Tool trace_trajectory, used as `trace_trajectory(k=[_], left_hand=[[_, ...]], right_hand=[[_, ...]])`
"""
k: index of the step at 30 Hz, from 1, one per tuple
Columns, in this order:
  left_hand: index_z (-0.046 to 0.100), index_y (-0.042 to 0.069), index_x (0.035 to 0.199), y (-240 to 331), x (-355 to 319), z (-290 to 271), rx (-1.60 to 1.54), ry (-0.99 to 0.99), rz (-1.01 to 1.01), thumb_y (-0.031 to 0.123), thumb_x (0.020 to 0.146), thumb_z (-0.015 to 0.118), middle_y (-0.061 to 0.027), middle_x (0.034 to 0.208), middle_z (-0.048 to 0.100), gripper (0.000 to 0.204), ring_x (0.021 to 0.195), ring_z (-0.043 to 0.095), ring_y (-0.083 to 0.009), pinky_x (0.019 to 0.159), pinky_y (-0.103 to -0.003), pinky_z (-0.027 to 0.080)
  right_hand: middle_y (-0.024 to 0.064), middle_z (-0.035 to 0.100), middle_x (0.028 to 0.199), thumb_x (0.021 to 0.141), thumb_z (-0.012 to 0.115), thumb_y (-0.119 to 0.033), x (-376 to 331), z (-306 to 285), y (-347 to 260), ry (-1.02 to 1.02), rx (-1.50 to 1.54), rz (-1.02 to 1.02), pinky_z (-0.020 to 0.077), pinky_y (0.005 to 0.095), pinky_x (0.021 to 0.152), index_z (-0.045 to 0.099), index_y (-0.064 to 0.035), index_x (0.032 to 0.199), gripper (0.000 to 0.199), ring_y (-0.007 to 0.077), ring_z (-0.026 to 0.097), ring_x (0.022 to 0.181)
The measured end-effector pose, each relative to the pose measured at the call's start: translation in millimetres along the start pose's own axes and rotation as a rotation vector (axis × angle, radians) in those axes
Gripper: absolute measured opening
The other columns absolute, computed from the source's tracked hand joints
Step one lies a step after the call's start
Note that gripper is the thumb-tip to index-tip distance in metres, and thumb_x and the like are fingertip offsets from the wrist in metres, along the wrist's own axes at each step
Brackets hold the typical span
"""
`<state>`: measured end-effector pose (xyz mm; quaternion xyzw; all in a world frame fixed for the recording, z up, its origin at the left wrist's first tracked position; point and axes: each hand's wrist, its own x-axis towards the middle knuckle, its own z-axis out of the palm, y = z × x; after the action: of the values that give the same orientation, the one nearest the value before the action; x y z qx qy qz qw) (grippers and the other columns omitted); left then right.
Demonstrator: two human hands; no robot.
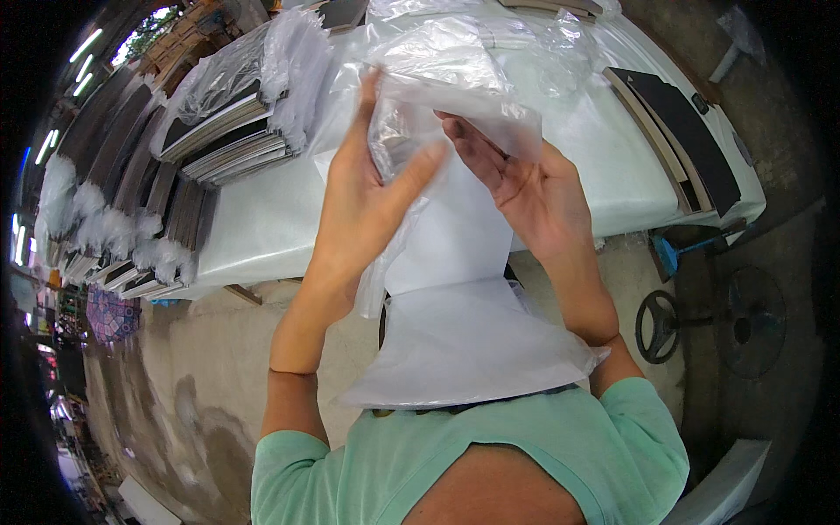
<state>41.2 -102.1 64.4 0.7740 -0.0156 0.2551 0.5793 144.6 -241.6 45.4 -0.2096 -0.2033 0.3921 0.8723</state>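
A clear plastic bag point(455, 92) is raised over the near edge of the table, spread between my two hands. My left hand point(363, 184) has the bag's left side, with its thumb stretched inward and one finger pointing up along the film. On the other side, my right hand point(534, 188) has its palm turned up and its fingers reaching left under the film, which drapes over its thumb side. Blur and the film partly hide both grips. Beneath my hands a white sheet point(451, 241) hangs off the table edge, and more whitish plastic point(464, 341) lies across my lap.
Stacks of dark-covered flat boards point(232, 131), some in plastic, stand at the left. Loose clear film point(560, 52) lies at the back of the white-covered table point(254, 232). Dark and tan panels point(678, 140) rest at the right, above a standing fan point(748, 324) and a black handwheel point(656, 325).
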Motion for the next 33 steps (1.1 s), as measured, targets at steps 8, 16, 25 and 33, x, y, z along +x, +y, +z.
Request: trace_trajectory(k=[8, 16, 25, 33], left_hand=[[0.033, -0.003, 0.132, -16, -12, 7, -1.077, -0.343, -0.538, 0.028, 0.094, 0.04, -0.0198, 0.124, 0.048, 0.049, 0.103, 0.056, -0.0374, 0.076, -0.039, 0.052], [0.028, -0.003, 0.134, -71, -18, -38, -0.927, -0.335, -0.491, 0.038, 0.095, 0.028, -0.0187, 0.124, 0.049, 0.057, 0.1, 0.059, -0.0297, 0.08, -0.034, 0.054], [0.033, -0.005, 0.13, -93, -34, -7, -0.564, -0.399, -0.687, 0.026, 0.092, 0.048, -0.014, 0.116, 0.055, 0.051, 0.103, 0.056, -0.0173, 0.089, -0.028, 0.046], [0.043, -0.007, 0.122, -83, -33, 2, -0.667, -0.28, -0.633, 0.017, 0.093, 0.044, -0.0149, 0.117, 0.054, 0.038, 0.101, 0.056, -0.0191, 0.088, -0.03, 0.046]], right_hand=[[0.0148, 0.039, 0.128, 0.057, 0.083, -0.023, -12, -47, -19, -0.012, -1.217, -0.615, 0.0349, 0.0345, 0.099, 0.028, -0.0032, 0.128, 0.091, 0.0184, 0.039, 0.119], [0.0009, 0.06, 0.079, 0.076, 0.07, -0.013, -44, -62, -32, 0.207, -0.957, -0.029, 0.0442, 0.0198, 0.061, 0.061, -0.0023, 0.094, 0.024, 0.0077, 0.055, 0.069], [0.0031, 0.06, 0.079, 0.076, 0.07, -0.012, -47, -56, -27, 0.232, -1.036, -0.155, 0.0426, 0.0189, 0.059, 0.058, -0.0008, 0.099, 0.028, 0.0078, 0.055, 0.068], [0.0041, 0.061, 0.084, 0.077, 0.069, -0.009, -51, -67, -22, 0.332, -1.085, -0.174, 0.0442, 0.0202, 0.06, 0.058, 0.0004, 0.1, 0.028, 0.0078, 0.055, 0.069]])
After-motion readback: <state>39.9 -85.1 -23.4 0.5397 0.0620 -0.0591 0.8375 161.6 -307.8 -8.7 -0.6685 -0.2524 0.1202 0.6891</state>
